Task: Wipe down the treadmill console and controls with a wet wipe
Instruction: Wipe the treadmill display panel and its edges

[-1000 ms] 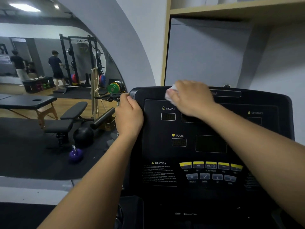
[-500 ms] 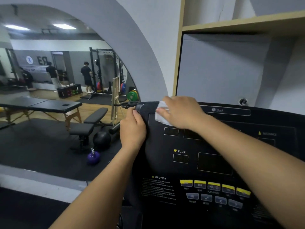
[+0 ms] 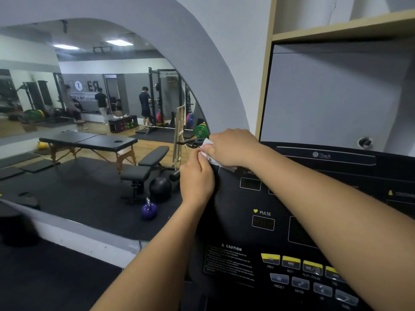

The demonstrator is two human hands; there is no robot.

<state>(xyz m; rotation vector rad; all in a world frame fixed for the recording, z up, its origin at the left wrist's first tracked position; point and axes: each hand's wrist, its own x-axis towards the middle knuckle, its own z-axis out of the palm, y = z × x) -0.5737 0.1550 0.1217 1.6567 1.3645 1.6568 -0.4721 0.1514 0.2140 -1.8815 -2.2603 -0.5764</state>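
The right grip [image 3: 233, 148] presses a white wet wipe [image 3: 207, 143] onto the treadmill console [image 3: 238, 198] at its 11 o'clock corner. Just below, the left grip [image 3: 196, 178] curls round the console's left edge, thumb touching the wipe. Yellow buttons [image 3: 290, 262] line up at 5 o'clock; a purple kettlebell [image 3: 149, 209] shows at 9 o'clock.

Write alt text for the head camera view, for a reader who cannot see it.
A person's right hand holds a white wipe against the top left corner of a black treadmill console, while the left hand grips the console's left edge just below. An arched mirror to the left shows a gym with a bench and a purple kettlebell.
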